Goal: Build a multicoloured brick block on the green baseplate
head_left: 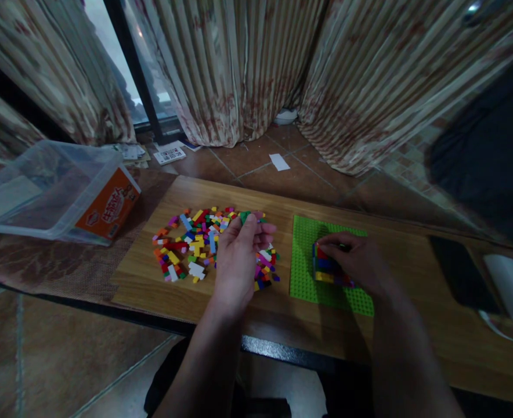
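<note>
Head view: left hand (238,249) pinches a green block (244,216); right hand (356,258) touches the stack (325,264), grip unclear; crooked pressure could loosen it.

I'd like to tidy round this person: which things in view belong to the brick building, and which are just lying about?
Apparently in use: loose bricks; green baseplate; brick build, touched by the right hand; perhaps the clear bin.

Seemingly just lying about: dark flat slab; white device; white paper and printed sheet on the floor.
</note>
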`<action>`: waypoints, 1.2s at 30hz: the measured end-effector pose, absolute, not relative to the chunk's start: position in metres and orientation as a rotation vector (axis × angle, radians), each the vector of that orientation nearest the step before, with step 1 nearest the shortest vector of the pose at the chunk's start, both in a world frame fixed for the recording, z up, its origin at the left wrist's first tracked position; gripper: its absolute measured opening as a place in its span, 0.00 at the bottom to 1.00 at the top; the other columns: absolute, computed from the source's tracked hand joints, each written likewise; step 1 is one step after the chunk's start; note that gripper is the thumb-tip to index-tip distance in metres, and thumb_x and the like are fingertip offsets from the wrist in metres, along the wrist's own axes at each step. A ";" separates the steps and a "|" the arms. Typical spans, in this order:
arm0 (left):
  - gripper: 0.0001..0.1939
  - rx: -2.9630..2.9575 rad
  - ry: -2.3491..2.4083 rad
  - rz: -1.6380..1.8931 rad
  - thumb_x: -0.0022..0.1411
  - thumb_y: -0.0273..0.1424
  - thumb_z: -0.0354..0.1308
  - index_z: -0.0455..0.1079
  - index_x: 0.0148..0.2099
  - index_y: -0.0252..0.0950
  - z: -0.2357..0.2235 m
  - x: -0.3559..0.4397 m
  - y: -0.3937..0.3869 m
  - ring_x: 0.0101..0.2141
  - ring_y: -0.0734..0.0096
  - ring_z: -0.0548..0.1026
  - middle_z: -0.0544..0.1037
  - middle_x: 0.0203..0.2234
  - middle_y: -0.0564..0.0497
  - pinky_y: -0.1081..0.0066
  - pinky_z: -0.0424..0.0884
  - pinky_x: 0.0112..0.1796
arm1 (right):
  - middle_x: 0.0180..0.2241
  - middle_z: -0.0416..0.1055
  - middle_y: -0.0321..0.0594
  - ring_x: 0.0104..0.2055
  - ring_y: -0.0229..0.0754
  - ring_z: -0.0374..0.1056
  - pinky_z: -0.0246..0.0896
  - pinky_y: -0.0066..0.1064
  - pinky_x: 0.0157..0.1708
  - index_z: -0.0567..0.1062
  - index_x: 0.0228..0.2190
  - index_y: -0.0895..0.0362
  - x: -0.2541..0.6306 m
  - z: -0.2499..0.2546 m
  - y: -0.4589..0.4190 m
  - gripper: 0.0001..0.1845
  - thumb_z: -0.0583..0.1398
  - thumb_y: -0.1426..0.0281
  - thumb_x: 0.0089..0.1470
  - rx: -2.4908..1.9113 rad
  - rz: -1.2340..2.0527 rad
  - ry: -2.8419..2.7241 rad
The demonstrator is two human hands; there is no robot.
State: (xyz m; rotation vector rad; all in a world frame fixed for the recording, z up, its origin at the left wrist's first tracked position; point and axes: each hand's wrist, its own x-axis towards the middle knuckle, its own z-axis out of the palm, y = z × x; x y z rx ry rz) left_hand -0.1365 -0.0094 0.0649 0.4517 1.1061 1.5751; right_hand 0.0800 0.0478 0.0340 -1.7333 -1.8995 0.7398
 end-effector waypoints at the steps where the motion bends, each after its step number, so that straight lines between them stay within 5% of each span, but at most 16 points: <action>1: 0.11 0.452 1.107 1.577 0.61 0.36 0.58 0.72 0.41 0.33 0.065 -0.137 -0.009 0.27 0.76 0.73 0.78 0.28 0.49 0.75 0.68 0.31 | 0.32 0.79 0.37 0.33 0.43 0.73 0.66 0.35 0.33 0.80 0.27 0.51 0.080 0.034 0.048 0.09 0.62 0.62 0.46 -1.737 0.738 -1.901; 36: 0.12 0.475 1.100 1.551 0.62 0.35 0.56 0.71 0.42 0.32 0.065 -0.136 -0.010 0.27 0.77 0.73 0.78 0.28 0.50 0.76 0.67 0.31 | 0.25 0.76 0.36 0.27 0.40 0.70 0.62 0.31 0.26 0.80 0.30 0.54 0.076 0.028 0.049 0.13 0.57 0.65 0.47 -1.820 0.855 -1.710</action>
